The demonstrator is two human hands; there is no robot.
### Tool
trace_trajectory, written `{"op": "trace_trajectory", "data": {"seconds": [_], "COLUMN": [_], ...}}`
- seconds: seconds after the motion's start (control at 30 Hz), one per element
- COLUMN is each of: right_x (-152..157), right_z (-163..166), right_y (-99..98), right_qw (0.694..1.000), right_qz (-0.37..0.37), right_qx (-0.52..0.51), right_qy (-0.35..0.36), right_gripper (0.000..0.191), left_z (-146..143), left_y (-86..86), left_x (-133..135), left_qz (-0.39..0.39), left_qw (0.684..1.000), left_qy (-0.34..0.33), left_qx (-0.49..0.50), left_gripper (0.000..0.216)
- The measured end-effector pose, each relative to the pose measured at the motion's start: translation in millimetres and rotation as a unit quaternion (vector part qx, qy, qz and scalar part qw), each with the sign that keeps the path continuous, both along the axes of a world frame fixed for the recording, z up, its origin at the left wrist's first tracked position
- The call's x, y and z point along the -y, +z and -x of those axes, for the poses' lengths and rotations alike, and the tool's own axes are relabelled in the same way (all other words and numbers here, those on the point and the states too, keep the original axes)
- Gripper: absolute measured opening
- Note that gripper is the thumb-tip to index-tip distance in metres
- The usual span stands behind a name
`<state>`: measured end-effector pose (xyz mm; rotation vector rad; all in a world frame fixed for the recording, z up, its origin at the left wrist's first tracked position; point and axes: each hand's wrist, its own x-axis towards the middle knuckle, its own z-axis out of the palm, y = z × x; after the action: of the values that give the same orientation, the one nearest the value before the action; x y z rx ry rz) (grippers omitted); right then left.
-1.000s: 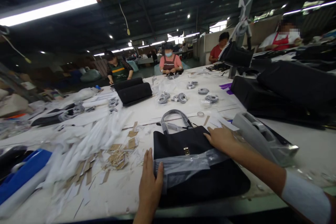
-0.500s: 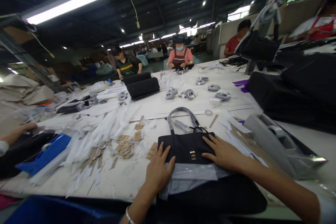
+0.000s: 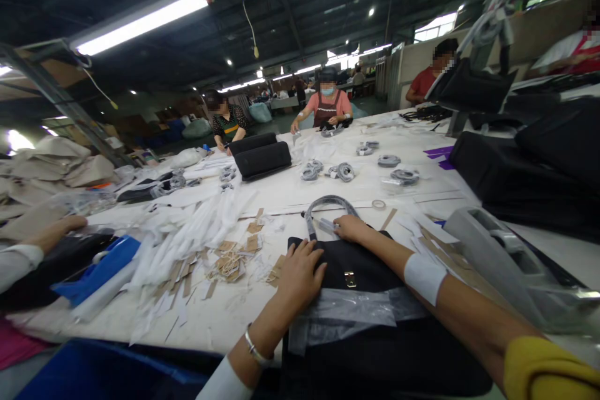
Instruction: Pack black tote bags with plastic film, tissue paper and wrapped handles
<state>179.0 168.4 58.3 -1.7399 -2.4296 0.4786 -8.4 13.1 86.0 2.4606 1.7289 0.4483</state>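
Beneath left hand (image 3: 300, 276), bag (image 3: 375, 347) partly hidden

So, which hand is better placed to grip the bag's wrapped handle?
Probably the right hand: it is at the handle, while the left hand lies palm-down on the bag near its top edge.
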Motion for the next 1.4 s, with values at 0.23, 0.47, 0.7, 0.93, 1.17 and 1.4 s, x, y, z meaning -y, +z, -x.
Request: {"op": "trace_trajectory", "data": {"seconds": [0.23,0.47,0.7,0.93,1.17,1.4], "right_x": [1.8,16.5,20.5,22.8,23.5,25.4], "right_z": [-23.2,-36.1,-36.1,-39.1,-36.5,-27.3], "right_y": [4.4,8.0,-3.6,-2.8,1.1,-5.0], "right_qw": [0.993,0.974,0.97,0.976,0.984,0.997], "right_qz": [-0.028,0.003,0.042,0.032,0.022,-0.015], "right_qx": [-0.107,-0.221,-0.217,-0.193,-0.143,-0.066], "right_qy": [-0.042,0.054,0.099,0.098,0.107,0.046], "right_gripper": [0.037,0.039,0.061,0.043,0.046,0.03], "left_z": [-17.1,-18.1,-24.6,-26.8,-23.8,-26.5], "left_y": [2.3,1.0,0.8,-13.4,-27.5,-38.7], "left_x": [-56.1,-78.2,-64.9,-72.4,-93.7,-94.3], "left_qz": [0.068,0.075,-0.059,0.043,0.087,0.093], "left_qw": [0.998,0.994,0.991,0.997,0.995,0.995], "left_qy": [-0.012,-0.081,-0.105,-0.061,-0.042,-0.022], "left_qx": [0.005,0.027,0.051,-0.033,-0.015,0.012], "left_gripper": [0.035,0.031,0.012,0.019,0.028,0.037]}}
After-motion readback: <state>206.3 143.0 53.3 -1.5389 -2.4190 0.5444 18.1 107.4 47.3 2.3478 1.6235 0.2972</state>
